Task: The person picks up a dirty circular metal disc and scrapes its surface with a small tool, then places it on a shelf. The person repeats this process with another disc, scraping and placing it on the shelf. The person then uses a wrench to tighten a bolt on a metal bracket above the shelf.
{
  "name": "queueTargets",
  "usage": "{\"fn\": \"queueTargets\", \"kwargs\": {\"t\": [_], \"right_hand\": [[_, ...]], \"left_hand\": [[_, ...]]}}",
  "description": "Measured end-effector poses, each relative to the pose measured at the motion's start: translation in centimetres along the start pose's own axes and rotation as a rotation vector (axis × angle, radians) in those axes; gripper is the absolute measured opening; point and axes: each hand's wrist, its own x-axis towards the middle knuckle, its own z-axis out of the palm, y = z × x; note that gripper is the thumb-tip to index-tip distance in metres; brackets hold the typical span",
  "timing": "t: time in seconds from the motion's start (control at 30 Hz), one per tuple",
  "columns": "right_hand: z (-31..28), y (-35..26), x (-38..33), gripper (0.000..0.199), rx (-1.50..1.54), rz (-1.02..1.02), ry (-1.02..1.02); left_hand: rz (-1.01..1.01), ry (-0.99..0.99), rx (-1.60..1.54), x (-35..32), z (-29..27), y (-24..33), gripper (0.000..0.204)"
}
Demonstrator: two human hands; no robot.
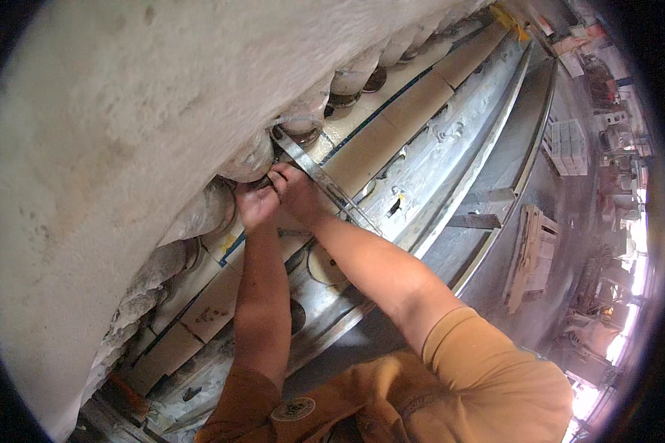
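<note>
Both left hand [257, 203], right hand [297, 190] beside pale lobe [247, 158] | fingers curled; hold hidden, cannot tell | metal strip [318, 175] just up-right of fingers, long axis upper-left to lower-right; right hand nearer

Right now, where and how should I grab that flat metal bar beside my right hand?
Probably pinch the flat metal bar mid-length across its narrow width, from the upper right: its far end sits close to the pale lumps, and the right hand crowds its lower left side.
</note>
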Motion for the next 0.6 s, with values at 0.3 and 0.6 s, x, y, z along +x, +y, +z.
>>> {"fn": "queueTargets", "kwargs": {"t": [0.3, 0.6], "right_hand": [[0.2, -0.7, -0.1, 0.023, -0.031, 0.045, 0.064], [1.8, 0.5, 0.0, 0.020, -0.133, -0.066, 0.128]], "left_hand": [[-0.187, -0.028, -0.188, 1.0, -5.1, 3.8, 0.029], [-0.043, -0.031, -0.157, 1.4, -8.7, 7.6, 0.028]]}}
